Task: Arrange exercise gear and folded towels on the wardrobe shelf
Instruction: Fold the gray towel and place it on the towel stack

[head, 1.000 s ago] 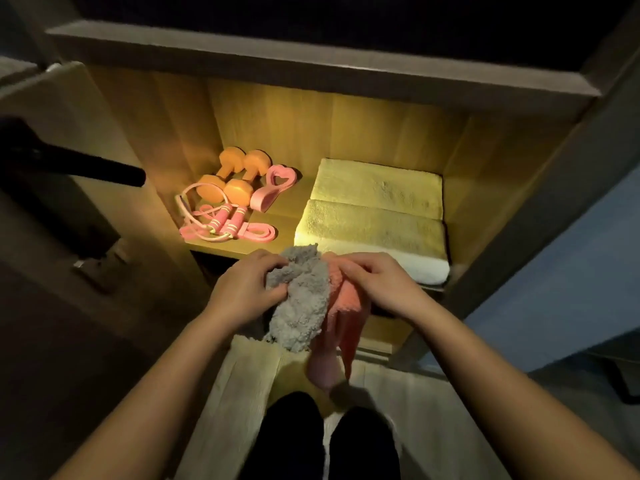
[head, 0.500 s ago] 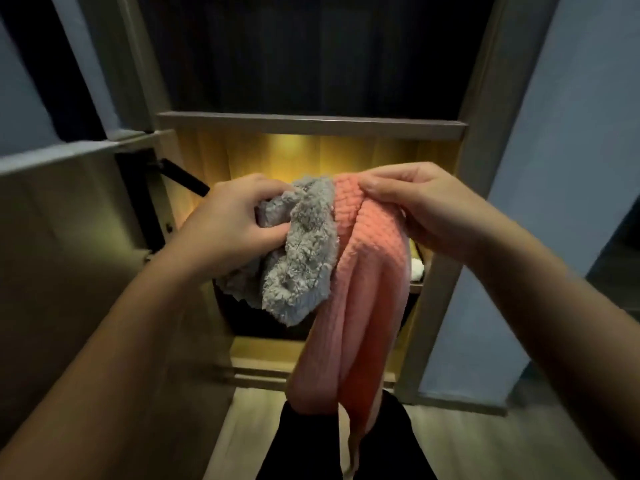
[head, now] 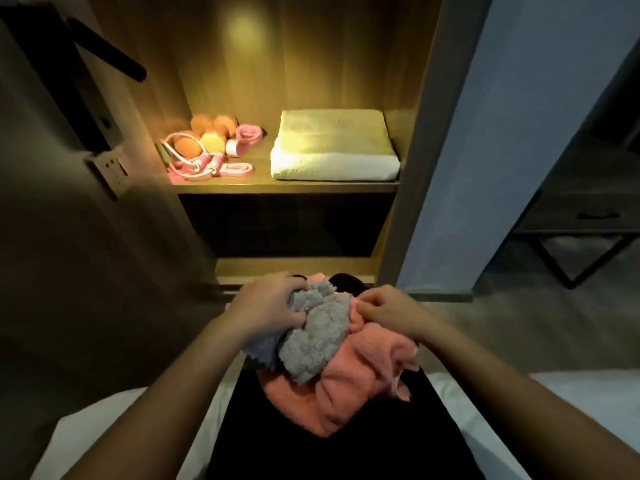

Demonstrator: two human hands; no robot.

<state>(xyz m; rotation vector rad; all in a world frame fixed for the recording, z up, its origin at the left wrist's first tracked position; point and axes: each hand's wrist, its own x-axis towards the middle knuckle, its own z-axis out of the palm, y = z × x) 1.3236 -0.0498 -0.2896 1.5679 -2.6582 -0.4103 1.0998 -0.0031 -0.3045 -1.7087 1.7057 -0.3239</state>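
Observation:
My left hand [head: 268,306] grips a fluffy grey towel [head: 315,341] bunched on my lap. My right hand [head: 389,308] pinches the upper edge of a pink waffle towel [head: 353,386] that lies crumpled under and beside the grey one. On the lit wardrobe shelf [head: 287,187] two folded white towels [head: 334,147] are stacked at the right. At the shelf's left lie orange dumbbells [head: 202,136], a pink skipping rope [head: 194,166] and a pink hand grip [head: 247,133].
The open wardrobe door [head: 69,168] with a black handle stands at the left. Under the shelf is a dark compartment [head: 284,226]. A blue wall [head: 485,133] and a dark metal-framed table [head: 585,216] are at the right. White bedding [head: 588,403] flanks my legs.
I have gone from standing at the shelf to sitting back from it. Both towels came down from chest height onto my lap, still held by both hands.

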